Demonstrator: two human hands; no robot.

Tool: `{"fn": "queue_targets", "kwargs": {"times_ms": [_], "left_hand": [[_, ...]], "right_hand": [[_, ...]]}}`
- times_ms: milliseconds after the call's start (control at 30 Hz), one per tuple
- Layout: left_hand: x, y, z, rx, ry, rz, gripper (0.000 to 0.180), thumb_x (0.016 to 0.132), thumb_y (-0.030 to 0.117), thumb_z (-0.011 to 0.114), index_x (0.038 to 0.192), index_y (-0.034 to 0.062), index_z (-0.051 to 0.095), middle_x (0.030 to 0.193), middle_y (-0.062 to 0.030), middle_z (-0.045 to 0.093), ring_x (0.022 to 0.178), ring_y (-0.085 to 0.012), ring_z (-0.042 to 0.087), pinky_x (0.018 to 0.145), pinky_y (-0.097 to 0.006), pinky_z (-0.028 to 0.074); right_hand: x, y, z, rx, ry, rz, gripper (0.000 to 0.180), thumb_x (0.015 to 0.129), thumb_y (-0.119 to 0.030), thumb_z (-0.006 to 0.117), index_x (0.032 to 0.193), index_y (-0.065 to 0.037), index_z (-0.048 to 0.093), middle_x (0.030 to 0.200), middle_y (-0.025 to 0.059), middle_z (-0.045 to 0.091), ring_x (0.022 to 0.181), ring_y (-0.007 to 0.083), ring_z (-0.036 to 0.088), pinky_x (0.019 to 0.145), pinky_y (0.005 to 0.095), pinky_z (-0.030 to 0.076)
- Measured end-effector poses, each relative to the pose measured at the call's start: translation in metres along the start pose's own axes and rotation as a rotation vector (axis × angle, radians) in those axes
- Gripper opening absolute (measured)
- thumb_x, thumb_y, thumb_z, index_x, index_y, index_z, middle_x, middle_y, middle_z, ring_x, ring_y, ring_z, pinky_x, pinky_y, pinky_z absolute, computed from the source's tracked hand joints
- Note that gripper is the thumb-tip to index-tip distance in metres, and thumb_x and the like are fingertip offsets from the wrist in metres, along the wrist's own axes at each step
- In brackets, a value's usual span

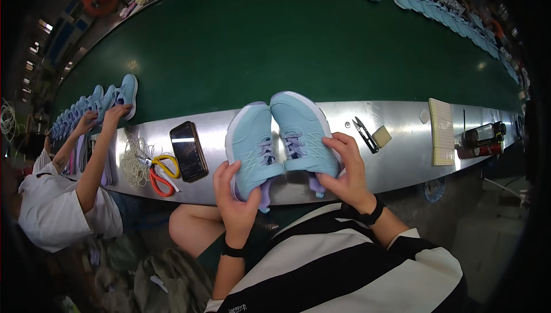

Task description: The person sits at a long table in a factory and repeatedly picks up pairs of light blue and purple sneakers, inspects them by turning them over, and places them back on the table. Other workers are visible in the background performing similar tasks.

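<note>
Two light-blue sneakers with lilac laces and white soles lie side by side on the metal ledge before me, toes pointing away. My left hand (pixel 236 198) grips the heel of the left sneaker (pixel 250 144), thumb by its opening and fingers along the outer side. Around the heel of the right sneaker (pixel 301 135) my right hand (pixel 346 168) is closed in the same way. The toes touch or nearly touch, while a gap shows between the heels. Lilac lining and small heel loops stick out toward me.
Left of the sneakers are a phone (pixel 189 151), red-and-yellow-handled scissors (pixel 163 174) and tangled cord (pixel 135 161). Thread snips (pixel 365 135), a tan block (pixel 381 136) and a yellowish pad (pixel 441 132) lie right. Beyond runs a green belt (pixel 241 43). A co-worker (pixel 74 198) handles sneakers at left.
</note>
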State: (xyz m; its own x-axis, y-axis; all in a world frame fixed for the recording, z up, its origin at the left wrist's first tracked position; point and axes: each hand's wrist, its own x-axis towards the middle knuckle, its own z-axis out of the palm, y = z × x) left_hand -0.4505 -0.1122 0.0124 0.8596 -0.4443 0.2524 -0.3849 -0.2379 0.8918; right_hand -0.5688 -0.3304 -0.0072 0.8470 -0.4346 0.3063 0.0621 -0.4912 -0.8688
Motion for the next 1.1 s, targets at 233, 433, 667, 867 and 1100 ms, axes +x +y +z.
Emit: {"fn": "queue_targets", "kwargs": {"times_ms": [233, 433, 667, 867, 1100], "left_hand": [[0.004, -0.024, -0.011, -0.037, -0.234, -0.257, 0.059, 0.090, 0.020, 0.071, 0.140, 0.0039, 0.046, 0.121, -0.0175, 0.057, 0.104, -0.0234, 0.059, 0.092, -0.034, 0.047], [0.016, -0.039, -0.020, -0.216, -0.394, -0.465, 0.054, 0.104, 0.030, 0.050, 0.150, 0.0066, 0.035, 0.132, -0.0174, 0.055, 0.111, -0.0204, 0.059, 0.099, -0.032, 0.044], [0.027, -0.012, 0.007, -1.178, -0.089, -0.836, 0.048, 0.107, 0.039, 0.034, 0.145, 0.0093, 0.040, 0.144, -0.0042, 0.048, 0.129, -0.0216, 0.049, 0.108, -0.039, 0.041], [0.029, -0.009, 0.007, -1.130, -0.024, -0.768, 0.049, 0.107, 0.040, 0.034, 0.145, 0.0095, 0.039, 0.143, -0.0071, 0.047, 0.129, -0.0210, 0.049, 0.108, -0.038, 0.041], [0.009, -0.064, 0.000, -0.106, -0.076, -0.328, 0.036, 0.102, 0.011, 0.050, 0.135, -0.0039, 0.050, 0.126, -0.0137, 0.059, 0.110, -0.0192, 0.059, 0.093, -0.030, 0.049]], "right_hand": [[0.013, -0.003, -0.020, -0.075, -0.182, 0.229, 0.073, 0.083, -0.035, 0.076, 0.142, -0.006, 0.045, 0.117, 0.0164, 0.055, 0.100, 0.0277, 0.058, 0.089, 0.0382, 0.049], [0.029, 0.018, -0.026, 0.272, -0.414, 0.542, 0.063, 0.102, -0.035, 0.052, 0.153, -0.008, 0.027, 0.114, 0.0164, 0.063, 0.104, 0.0218, 0.061, 0.095, 0.0325, 0.045], [0.038, -0.023, 0.021, 1.283, -0.164, 0.753, 0.053, 0.107, -0.040, 0.035, 0.152, -0.013, 0.030, 0.147, 0.0058, 0.044, 0.134, 0.0197, 0.045, 0.111, 0.0433, 0.038], [0.042, -0.029, 0.025, 1.267, -0.147, 0.726, 0.055, 0.106, -0.033, 0.040, 0.155, -0.012, 0.024, 0.142, 0.0083, 0.048, 0.127, 0.0201, 0.050, 0.104, 0.0389, 0.043], [0.017, 0.024, 0.000, 0.142, -0.049, 0.269, 0.055, 0.093, -0.014, 0.064, 0.144, -0.007, 0.043, 0.127, 0.0126, 0.052, 0.106, 0.0218, 0.054, 0.090, 0.0329, 0.047]]}}
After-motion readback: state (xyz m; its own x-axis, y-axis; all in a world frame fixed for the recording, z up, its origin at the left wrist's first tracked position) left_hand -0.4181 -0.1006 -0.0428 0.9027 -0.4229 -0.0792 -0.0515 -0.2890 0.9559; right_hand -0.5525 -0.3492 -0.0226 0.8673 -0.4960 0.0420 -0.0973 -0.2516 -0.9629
